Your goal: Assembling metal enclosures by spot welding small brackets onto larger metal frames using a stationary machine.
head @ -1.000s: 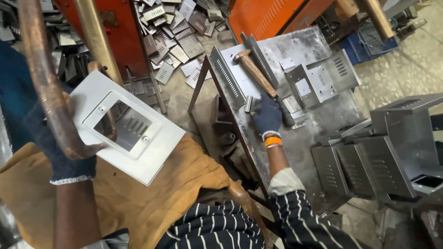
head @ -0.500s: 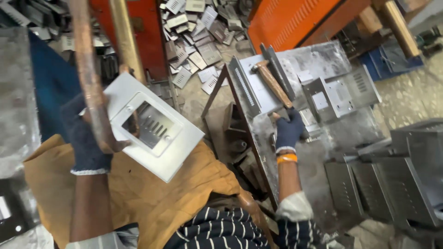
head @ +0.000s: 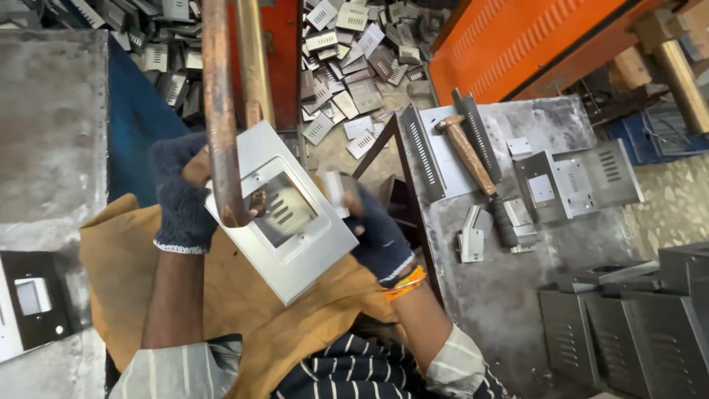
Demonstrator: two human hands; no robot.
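My left hand [head: 181, 193] and right hand [head: 377, 229] grip a grey sheet-metal panel [head: 284, 214], its square window showing louvred slots.

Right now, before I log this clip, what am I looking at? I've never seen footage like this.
One camera, worn on a person's head, looks down at their own gloved hands. The left hand grips one edge of a flat metal panel with a window cut in it; the right hand is at its other edge with a small metal piece. A copper bar hangs in front of the panel. To the right, a metal table carries a hammer and bent brackets. Slotted offcuts litter the floor.
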